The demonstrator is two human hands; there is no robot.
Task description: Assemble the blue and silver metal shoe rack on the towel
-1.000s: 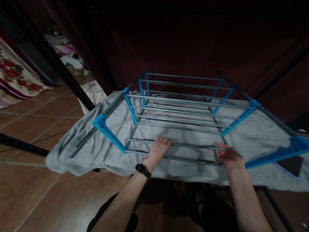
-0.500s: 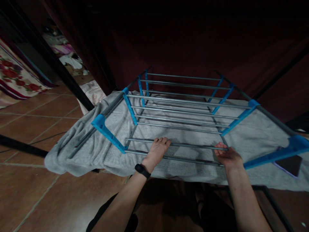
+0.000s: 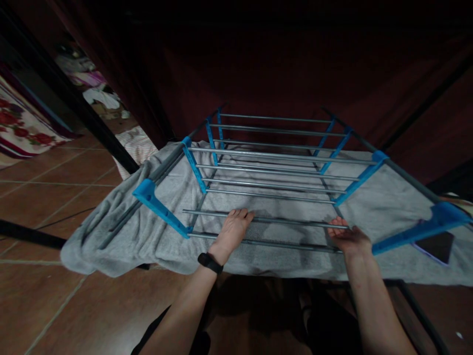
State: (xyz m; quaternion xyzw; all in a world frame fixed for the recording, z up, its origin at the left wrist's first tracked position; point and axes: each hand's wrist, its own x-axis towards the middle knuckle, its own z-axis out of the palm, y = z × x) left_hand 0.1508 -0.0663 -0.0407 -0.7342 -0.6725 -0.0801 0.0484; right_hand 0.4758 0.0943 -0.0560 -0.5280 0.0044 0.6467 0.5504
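A drying rack (image 3: 281, 170) with grey metal rods and blue plastic brackets stands in front of me. A grey towel (image 3: 148, 231) lies spread across its lower level and hangs over the left and near edges. My left hand (image 3: 232, 230) rests on the two nearest rods, fingers curled over the farther one; a black band sits on its wrist. My right hand (image 3: 347, 237) grips the right end of the same rods, fingers wrapped round them.
A dark phone (image 3: 436, 245) lies on the towel at the right, under a blue bracket (image 3: 424, 228). Dark red curtain behind the rack. Brown tiled floor (image 3: 55, 301) at left, with a floral rug (image 3: 22, 130) and scattered clothes farther back. A black pole (image 3: 84, 118) slants at left.
The view has shifted slightly, so the rack and hands sit a little further left in the picture. Both hands keep the same hold on the near rods.
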